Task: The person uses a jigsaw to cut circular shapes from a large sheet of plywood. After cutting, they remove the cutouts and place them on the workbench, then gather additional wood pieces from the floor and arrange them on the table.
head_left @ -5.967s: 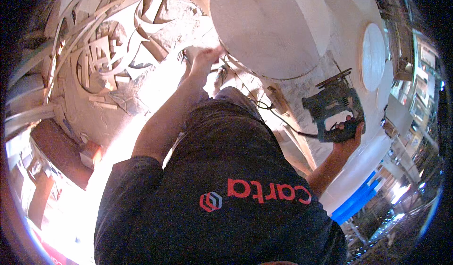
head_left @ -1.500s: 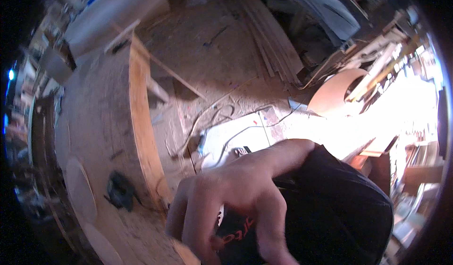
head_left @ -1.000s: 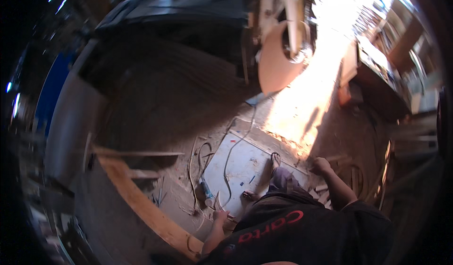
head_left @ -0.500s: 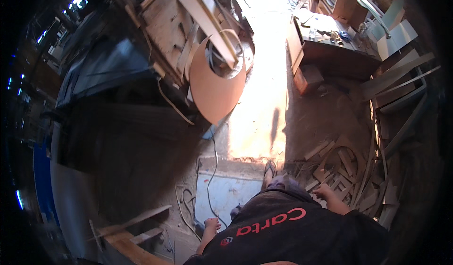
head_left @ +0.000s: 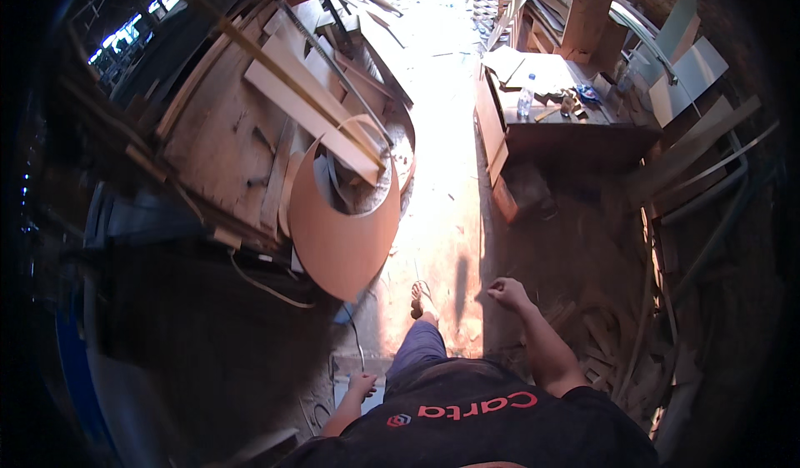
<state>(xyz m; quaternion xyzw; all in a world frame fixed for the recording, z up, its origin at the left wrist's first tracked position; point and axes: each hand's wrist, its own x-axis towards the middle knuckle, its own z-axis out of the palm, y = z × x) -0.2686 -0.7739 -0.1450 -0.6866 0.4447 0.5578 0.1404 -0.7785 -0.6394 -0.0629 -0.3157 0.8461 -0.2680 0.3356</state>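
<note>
My left hand (head_left: 362, 385) hangs low beside my body, fingers loosely bent and apart, with nothing seen in it. My right hand (head_left: 507, 292) swings out to the right of my body, its fingers curled closed; whether anything small is inside is hidden. My sandalled foot (head_left: 421, 300) is forward on the sunlit floor strip (head_left: 442, 243). Ahead to the left, a curved plywood cutout (head_left: 342, 251) leans on a stack of boards (head_left: 208, 122). A grey cord (head_left: 357, 335) runs over the floor near my left hand.
On the right stands a dark brown cabinet (head_left: 567, 143) with a plastic bottle (head_left: 525, 100) and small items on top, beside leaning boards (head_left: 692, 80). Scrap wood (head_left: 608, 335) lies on the floor below. A lit passage (head_left: 437, 93) runs between both sides. A blue panel (head_left: 75, 368) stands far left.
The jigsaw left my right hand and was later lying on the bench. I have turned toward the lit passage; the cutout and cabinet are now nearer, and my foot has stepped forward.
</note>
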